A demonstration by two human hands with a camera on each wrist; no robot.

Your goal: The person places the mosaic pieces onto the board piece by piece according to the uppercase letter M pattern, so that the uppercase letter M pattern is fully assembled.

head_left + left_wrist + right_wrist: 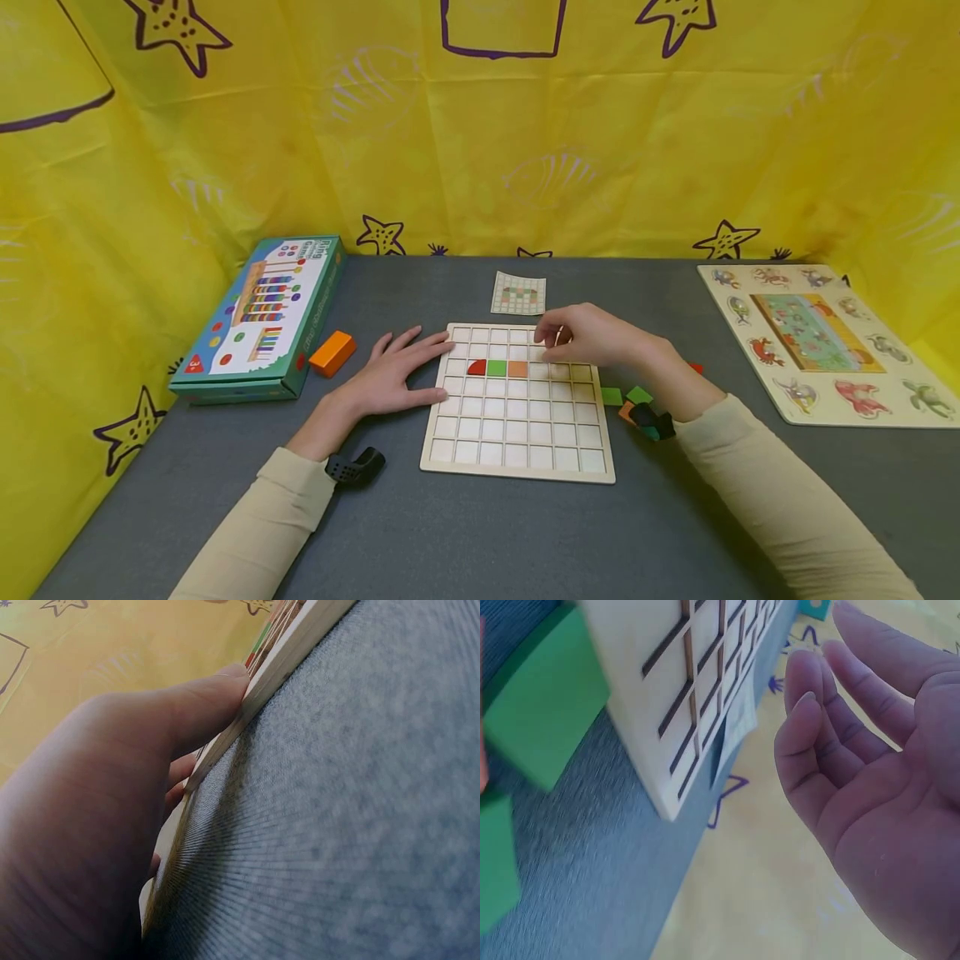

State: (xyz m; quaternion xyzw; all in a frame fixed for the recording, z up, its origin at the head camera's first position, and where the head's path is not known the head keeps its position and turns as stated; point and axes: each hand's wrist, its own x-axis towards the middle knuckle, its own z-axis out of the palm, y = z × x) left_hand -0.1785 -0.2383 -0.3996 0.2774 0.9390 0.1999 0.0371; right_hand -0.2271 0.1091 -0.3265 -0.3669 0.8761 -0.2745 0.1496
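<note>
A pale wooden grid board (480, 429) lies in the middle of the grey table. One row holds a red rounded tile (477, 367), a green square tile (496, 367) and an orange square tile (517, 369), side by side. My left hand (393, 375) rests at the board's left edge, fingers spread and thumb (214, 697) touching the rim. Over the board's upper right part is my right hand (588, 333), its fingers loosely bent. No tile shows between its thumb and fingertips in the right wrist view. Behind the board lies a small pattern card (519, 293).
Loose tiles, including a green tile (611, 397), lie right of the board, partly hidden by the right wrist. An orange block (332, 354) sits beside a green-edged game box (258, 308) at left. A picture puzzle board (825, 400) lies at right, before a yellow curtain (480, 167).
</note>
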